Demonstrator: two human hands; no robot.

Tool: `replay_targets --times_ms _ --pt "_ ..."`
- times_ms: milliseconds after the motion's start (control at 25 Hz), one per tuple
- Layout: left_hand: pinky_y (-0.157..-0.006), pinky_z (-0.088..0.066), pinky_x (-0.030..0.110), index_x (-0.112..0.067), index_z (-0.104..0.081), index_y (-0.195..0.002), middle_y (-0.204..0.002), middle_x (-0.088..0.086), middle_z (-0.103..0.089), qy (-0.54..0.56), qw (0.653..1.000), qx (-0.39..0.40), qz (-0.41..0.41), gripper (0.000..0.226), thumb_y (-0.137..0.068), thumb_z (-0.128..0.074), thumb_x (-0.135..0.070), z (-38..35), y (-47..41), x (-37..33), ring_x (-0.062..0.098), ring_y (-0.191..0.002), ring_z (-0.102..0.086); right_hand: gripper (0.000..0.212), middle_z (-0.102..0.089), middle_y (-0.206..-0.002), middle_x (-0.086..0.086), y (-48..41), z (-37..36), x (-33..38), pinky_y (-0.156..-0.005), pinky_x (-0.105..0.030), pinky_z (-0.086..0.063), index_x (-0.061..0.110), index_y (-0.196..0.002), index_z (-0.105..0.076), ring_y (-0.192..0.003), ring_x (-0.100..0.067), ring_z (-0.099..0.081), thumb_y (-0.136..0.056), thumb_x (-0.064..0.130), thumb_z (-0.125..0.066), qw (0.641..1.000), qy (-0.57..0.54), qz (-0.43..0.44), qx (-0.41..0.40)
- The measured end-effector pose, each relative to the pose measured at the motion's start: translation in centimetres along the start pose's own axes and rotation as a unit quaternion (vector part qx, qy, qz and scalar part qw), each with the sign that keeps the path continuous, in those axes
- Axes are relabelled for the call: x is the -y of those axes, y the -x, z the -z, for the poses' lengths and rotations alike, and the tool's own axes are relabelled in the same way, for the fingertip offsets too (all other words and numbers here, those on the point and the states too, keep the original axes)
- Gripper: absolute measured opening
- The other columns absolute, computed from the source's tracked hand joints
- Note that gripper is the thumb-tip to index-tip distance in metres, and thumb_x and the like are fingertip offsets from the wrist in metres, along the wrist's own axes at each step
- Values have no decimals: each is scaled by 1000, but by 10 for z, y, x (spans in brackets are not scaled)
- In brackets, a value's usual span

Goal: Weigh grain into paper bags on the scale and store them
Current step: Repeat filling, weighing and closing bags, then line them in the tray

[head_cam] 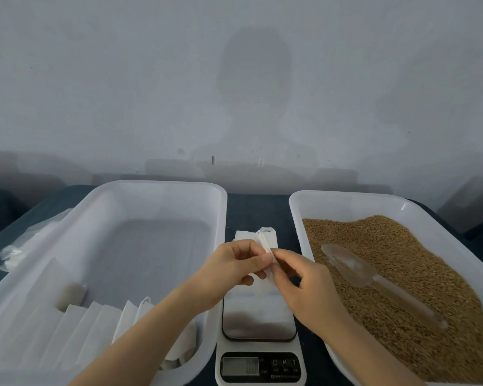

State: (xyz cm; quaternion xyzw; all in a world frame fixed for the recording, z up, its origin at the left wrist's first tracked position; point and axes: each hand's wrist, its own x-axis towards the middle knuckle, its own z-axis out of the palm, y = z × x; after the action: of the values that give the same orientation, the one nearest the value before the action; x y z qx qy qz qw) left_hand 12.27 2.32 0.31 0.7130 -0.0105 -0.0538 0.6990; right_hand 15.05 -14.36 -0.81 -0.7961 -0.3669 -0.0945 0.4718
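Our grain tray (299, 207) sits full, scoop (374, 277) idle; the storage tray (221, 196) holds a few bags (95, 324); above the scale (260, 355), our left hand (229, 271) and right hand (304, 282) pinch an unfilled paper bag (265, 246).

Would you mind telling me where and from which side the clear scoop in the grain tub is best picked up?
Take the scoop by its long handle, reaching in from the near right with the right hand. The handle lies on top of the grain, angled toward the tub's near right corner, while the bowl points away to the far left, so that grip is probably ready for digging.
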Motion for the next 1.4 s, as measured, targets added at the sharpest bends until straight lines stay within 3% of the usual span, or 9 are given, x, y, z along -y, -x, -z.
replay_targets --times_ms 240,360,480,720,840,1080,1240,1320,1400 --pt "-69 -48 22 -16 -66 -76 -78 -1 -67 -15 999 -31 22 14 -88 -66 -22 -4 -2 -1 9 -73 -62 26 -59 -62 22 1 1 -2 -44 -11 -36 27 -104 -66 -50 -2 -53 -93 6 -54 999 4 -43 -25" --pt "-67 -49 21 -16 -65 -77 -77 -2 -69 -38 998 -39 9 12 -88 -66 -20 -5 -2 0 10 -73 -65 22 -68 -79 10 0 2 -1 -55 -24 -50 33 -115 -55 -65 -11 -63 -93 27 -54 994 -58 -82 -42" --pt "-68 -51 19 -14 -67 -82 -80 0 -72 -95 995 -22 -15 7 -87 -66 -19 -7 0 1 12 -74 -69 33 -68 -91 13 0 1 1 -66 -11 -49 34 -119 -48 -80 0 -65 -88 37 -57 994 -48 -97 -23" --pt "-63 -50 18 -12 -59 -80 -77 2 -73 -78 996 -38 -12 12 -89 -64 -18 -8 1 1 20 -74 -71 26 -62 -70 12 1 0 -4 -56 -9 -44 29 -92 -50 -66 0 -60 -88 7 -62 994 28 -90 -58" --pt "-62 -50 17 -11 -59 -82 -76 0 -73 -81 995 -48 -34 11 -90 -64 -18 -8 1 1 18 -72 -71 18 -54 -67 17 1 -1 -4 -56 -8 -40 17 -87 -66 -61 1 -53 -84 -1 -63 994 93 -42 -45" --pt "-62 -53 20 -16 -65 -76 -67 -5 -67 -152 977 -46 -146 11 -84 -71 -12 -14 4 7 10 -59 -64 29 -47 -48 13 -3 1 -6 -47 -12 -33 19 -62 -56 -50 -4 -46 -88 8 -62 992 44 -112 -44" --pt "-65 -44 13 -38 -58 -95 -94 -16 -56 -219 941 -162 -203 21 -82 -71 -28 -13 1 7 3 -78 -54 35 -50 -47 14 -6 9 -3 -44 -14 -30 36 -59 -55 -44 -4 -41 -89 19 -61 985 0 -159 -60" --pt "-72 -44 11 -39 -47 -109 -108 -22 -48 -185 936 -262 -148 33 -85 -67 -32 -6 -1 4 -2 -94 -51 32 -51 -45 14 -7 13 -1 -42 -13 -30 40 -66 -60 -42 -2 -41 -90 19 -59 982 -25 -179 -58" --pt "-68 -44 6 -35 -55 -103 -102 -23 -59 -127 950 -268 -100 17 -89 -63 -30 1 -4 2 -6 -88 -57 21 -53 -45 17 -7 14 1 -41 -10 -31 38 -84 -67 -41 0 -43 -91 21 -58 981 -48 -183 -42"
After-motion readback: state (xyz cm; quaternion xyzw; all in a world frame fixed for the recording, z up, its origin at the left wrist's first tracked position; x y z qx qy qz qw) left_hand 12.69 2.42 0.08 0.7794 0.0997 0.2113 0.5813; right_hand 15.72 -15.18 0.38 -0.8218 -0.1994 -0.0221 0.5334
